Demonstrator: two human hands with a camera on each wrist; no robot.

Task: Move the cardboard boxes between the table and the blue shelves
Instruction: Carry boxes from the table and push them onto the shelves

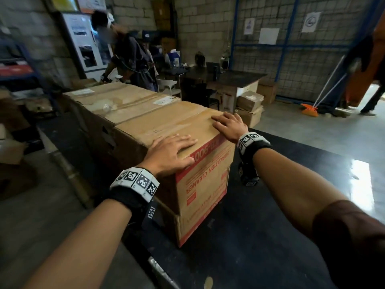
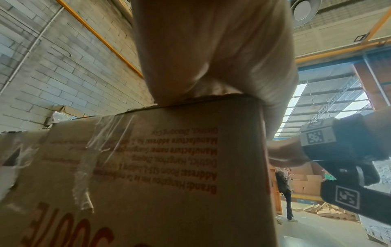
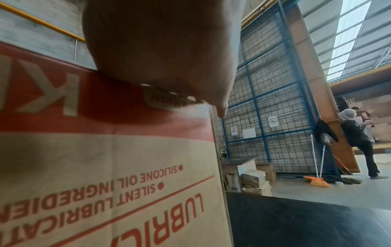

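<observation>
A tall cardboard box point(image 1: 200, 184) with upside-down red "lubrication cleaner" print stands on the black table point(image 1: 291, 215), against a longer taped box point(image 1: 116, 101) behind it. My left hand point(image 1: 173, 151) lies flat on the near left corner of its top, fingers straight. My right hand point(image 1: 229, 126) lies flat on the far right corner, fingers spread. In the left wrist view the palm point(image 2: 213, 50) rests on the box's top edge point(image 2: 190, 102). The right wrist view shows the palm point(image 3: 160, 50) on the box's red band point(image 3: 105, 108).
A blue shelf frame point(image 1: 27, 65) stands at the left, with loose cardboard below. A person point(image 1: 133, 59) bends behind the long box. A dark desk point(image 1: 225, 78), floor boxes point(image 1: 249, 105), an orange broom point(image 1: 310, 109) and a blue mesh partition point(image 1: 291, 49) are at the back right.
</observation>
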